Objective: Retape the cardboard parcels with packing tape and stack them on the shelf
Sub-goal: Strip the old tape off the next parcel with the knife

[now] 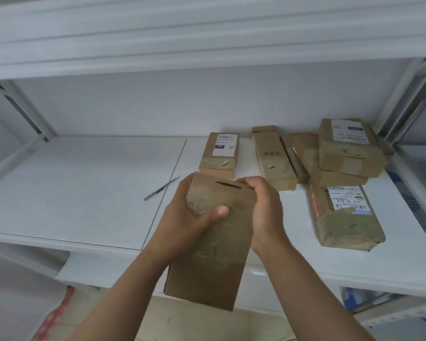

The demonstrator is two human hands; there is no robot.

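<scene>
I hold a long brown cardboard parcel (pixel 214 254) over the front edge of the white shelf (pixel 79 183). My left hand (pixel 185 217) grips its left side near the top, thumb pressed on the taped face. My right hand (pixel 263 210) clasps its right edge. A dark slit shows near the parcel's top end. No tape roll is in view.
Several taped parcels lie on the shelf's right half: a labelled one (pixel 219 153), a narrow one (pixel 273 158), a stack (pixel 347 151) at the back right and a labelled one (pixel 344 217) in front. A thin metal blade (pixel 161 188) lies mid-shelf. An upper shelf (pixel 207 33) hangs overhead.
</scene>
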